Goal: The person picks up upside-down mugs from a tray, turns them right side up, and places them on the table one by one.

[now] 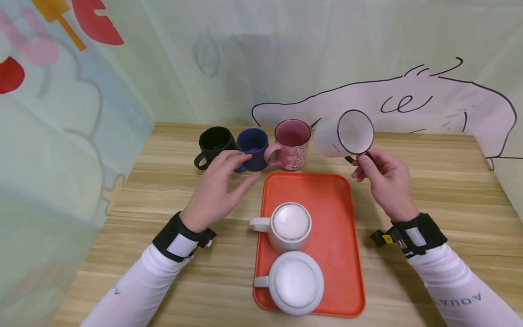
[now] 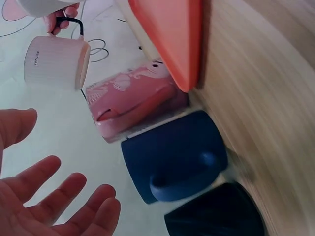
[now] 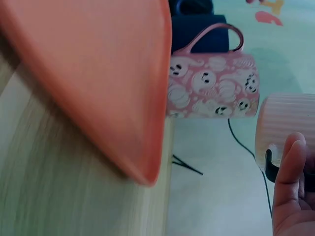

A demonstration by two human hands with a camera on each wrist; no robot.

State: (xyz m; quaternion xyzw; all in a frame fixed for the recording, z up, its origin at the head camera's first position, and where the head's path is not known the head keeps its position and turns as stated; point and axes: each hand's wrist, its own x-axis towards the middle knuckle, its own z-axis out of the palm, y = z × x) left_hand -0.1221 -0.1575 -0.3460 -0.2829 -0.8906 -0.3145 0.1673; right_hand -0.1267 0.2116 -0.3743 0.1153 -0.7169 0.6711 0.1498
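Observation:
My right hand [image 1: 388, 181] pinches the black handle of a white ribbed mug [image 1: 327, 138] with a dark rim, held tilted above the table at the back right. In the right wrist view, thumb and fingers close on that handle. My left hand [image 1: 218, 186] hovers before the dark blue mug [image 1: 258, 156], its fingers spread and holding nothing. Left of the blue mug stands a black mug [image 1: 214, 143]; to its right is a pink mug [image 1: 295, 150] with white ghost and pumpkin figures. All three are upright.
An orange tray [image 1: 335, 245] lies in the middle of the wooden table [image 1: 171, 272]. On its left part two white mugs rest upside down, one ribbed mug [image 1: 286, 240] behind a rounder mug [image 1: 298, 284], handles pointing left. A printed cloth [image 1: 265, 59] hangs behind the table.

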